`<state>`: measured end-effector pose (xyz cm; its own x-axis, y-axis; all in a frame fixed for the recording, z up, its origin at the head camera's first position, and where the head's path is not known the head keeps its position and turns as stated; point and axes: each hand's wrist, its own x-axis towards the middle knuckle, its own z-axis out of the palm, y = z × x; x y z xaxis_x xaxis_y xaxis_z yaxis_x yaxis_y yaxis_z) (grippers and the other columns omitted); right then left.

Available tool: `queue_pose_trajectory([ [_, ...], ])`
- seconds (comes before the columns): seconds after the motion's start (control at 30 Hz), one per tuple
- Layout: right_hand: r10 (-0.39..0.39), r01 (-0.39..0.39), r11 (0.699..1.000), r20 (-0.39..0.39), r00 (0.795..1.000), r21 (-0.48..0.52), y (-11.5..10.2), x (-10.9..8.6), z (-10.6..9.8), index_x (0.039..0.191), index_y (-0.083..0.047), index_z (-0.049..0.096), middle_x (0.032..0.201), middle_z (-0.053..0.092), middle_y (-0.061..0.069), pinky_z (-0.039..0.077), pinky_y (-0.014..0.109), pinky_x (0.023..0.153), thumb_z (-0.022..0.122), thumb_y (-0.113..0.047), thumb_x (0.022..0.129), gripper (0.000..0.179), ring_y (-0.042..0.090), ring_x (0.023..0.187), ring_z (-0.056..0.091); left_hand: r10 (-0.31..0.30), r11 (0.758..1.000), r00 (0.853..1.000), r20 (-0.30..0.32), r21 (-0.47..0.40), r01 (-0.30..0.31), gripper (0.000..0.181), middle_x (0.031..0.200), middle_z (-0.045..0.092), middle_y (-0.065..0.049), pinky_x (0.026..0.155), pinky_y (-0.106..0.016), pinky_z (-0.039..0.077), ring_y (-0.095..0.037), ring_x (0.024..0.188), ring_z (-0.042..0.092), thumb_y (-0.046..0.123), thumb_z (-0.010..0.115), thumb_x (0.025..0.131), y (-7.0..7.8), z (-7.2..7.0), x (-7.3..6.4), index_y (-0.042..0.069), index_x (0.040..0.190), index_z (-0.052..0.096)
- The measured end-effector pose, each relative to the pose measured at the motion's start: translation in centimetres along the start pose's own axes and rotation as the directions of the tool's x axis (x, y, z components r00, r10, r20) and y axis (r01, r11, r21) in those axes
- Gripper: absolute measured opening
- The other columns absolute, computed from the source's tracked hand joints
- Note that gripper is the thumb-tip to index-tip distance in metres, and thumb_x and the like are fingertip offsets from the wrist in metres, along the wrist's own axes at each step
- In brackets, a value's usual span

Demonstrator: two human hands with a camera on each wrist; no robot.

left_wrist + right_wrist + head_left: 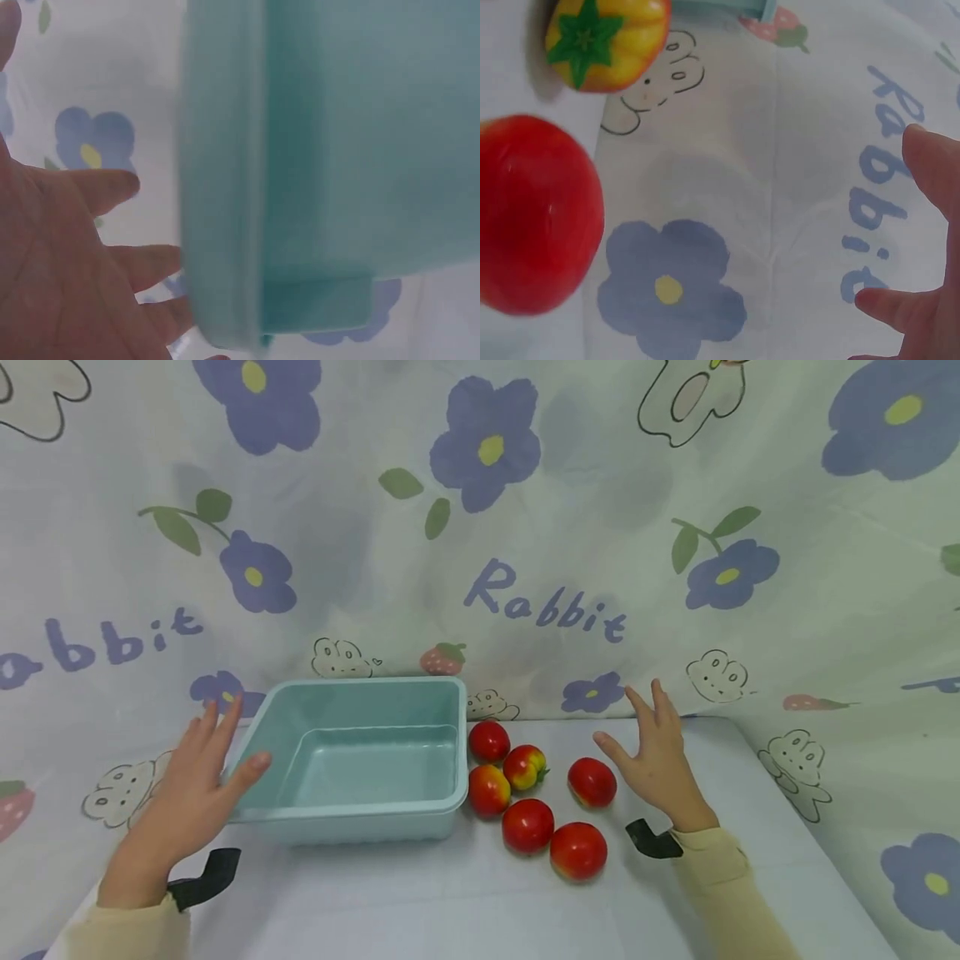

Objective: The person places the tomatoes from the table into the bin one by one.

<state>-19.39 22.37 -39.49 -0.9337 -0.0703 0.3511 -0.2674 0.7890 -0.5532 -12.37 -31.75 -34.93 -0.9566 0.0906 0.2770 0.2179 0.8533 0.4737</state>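
Observation:
My left hand (pixel 183 789) is held with fingers spread at the left side of a pale blue-green plastic basin (pixel 431 812). In the left wrist view, its fingertips come close to the basin's rim (pixel 225 172); whether they touch it I cannot tell. My right hand (pixel 662 768) hovers with spread fingers and holds nothing. Closest to it is a red tomato (pixel 592 782), also large in the right wrist view. Left of that lie several more red tomatoes (pixel 528 826) and a yellow-and-red one (pixel 525 767) with a green star-shaped stem top.
All of these stand on a white-covered table (pixel 390 893). A hanging cloth (pixel 360 552) printed with flowers, rabbits and lettering closes off the back and sides. Between basin and right hand, the tomatoes sit in a loose cluster, some against the basin's right wall.

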Motion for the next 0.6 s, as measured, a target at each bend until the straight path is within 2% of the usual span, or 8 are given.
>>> queue_pose_trajectory([
  [0.3, 0.068, -0.071, 0.997, 0.076, 0.995, 0.035, -0.4, -0.4, 0.8, 0.159, -0.007, 0.025, 0.166, 0.004, 0.023, 0.028, 0.081, 0.100, 0.062, -0.048, 0.095, 0.084, 0.048, 0.147, 0.012, -0.024, 0.987, 0.999, -0.037, -0.163, 0.018, 0.070, 0.164, -0.007, -0.029, 0.106, -0.080, -0.007, -0.055, 0.147, -0.008, 0.029, 0.043, 0.107, -0.3, 1.7, -1.1, 0.009, 0.162, 0.005],
  [0.4, 0.085, -0.090, 0.995, 0.090, 0.992, 0.044, -0.2, -0.6, 1.0, 0.159, -0.007, 0.025, 0.164, 0.010, 0.025, 0.028, 0.080, 0.101, 0.061, -0.048, 0.096, 0.083, 0.050, 0.146, 0.016, -0.037, 0.983, 0.998, -0.049, -0.182, 0.028, 0.070, 0.164, -0.005, -0.030, 0.108, -0.079, -0.004, -0.056, 0.147, -0.004, 0.028, 0.042, 0.107, -0.2, 2.1, -1.2, 0.007, 0.162, 0.006],
  [0.6, 0.075, -0.085, 0.993, 0.115, 0.990, 0.084, 0.9, -0.7, 1.6, 0.158, -0.005, 0.026, 0.161, 0.023, 0.026, 0.027, 0.076, 0.107, 0.061, -0.047, 0.097, 0.082, 0.049, 0.145, 0.023, -0.130, 0.978, 0.989, -0.066, -0.173, 0.117, 0.073, 0.164, 0.005, -0.030, 0.107, -0.080, 0.008, -0.058, 0.145, 0.008, 0.033, 0.047, 0.105, -0.5, 2.4, -1.6, 0.008, 0.162, 0.008],
])
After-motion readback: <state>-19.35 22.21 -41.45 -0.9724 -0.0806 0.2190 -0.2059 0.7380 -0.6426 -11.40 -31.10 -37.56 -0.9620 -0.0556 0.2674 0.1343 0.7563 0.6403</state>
